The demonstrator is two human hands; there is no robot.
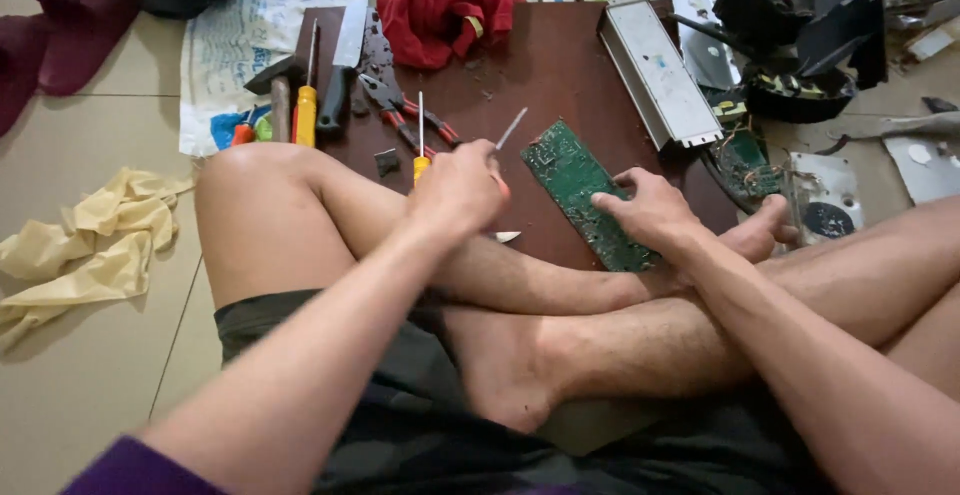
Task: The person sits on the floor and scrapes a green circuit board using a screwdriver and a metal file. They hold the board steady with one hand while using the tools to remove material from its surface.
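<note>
Person sits cross-legged on the tiled floor (pixel 90 375), legs filling the lower half. Dark brown board (pixel 540 75) lies flat at 12 o'clock as a low tabletop, its near edge hidden behind the knees. Red cloth (pixel 440 0) bunched at its far edge, cut off by the frame top. Long grey metal casing (pixel 660 73) at 1 o'clock, lying diagonal. Green circuit board (pixel 578 187) sits just right of centre on the tabletop, near end covered by the right hand (pixel 645 210), fingers spread and pressing flat on it. Left hand (pixel 460 190) at centre is curled shut around a screwdriver (pixel 512 127); only the metal shaft sticks out toward 1 o'clock, orange handle mostly hidden in the fist. Yellow gloves (pixel 85 245) crumpled at 9 o'clock. Row of tools at 11 o'clock: hammer (pixel 275 85), yellow screwdriver (pixel 306 110), knife (pixel 345 55), red pliers (pixel 405 110). Black scrap pile (pixel 810 45) at 2 o'clock, parts too jumbled to tell apart. Small white piece under left hand, unclear.
</note>
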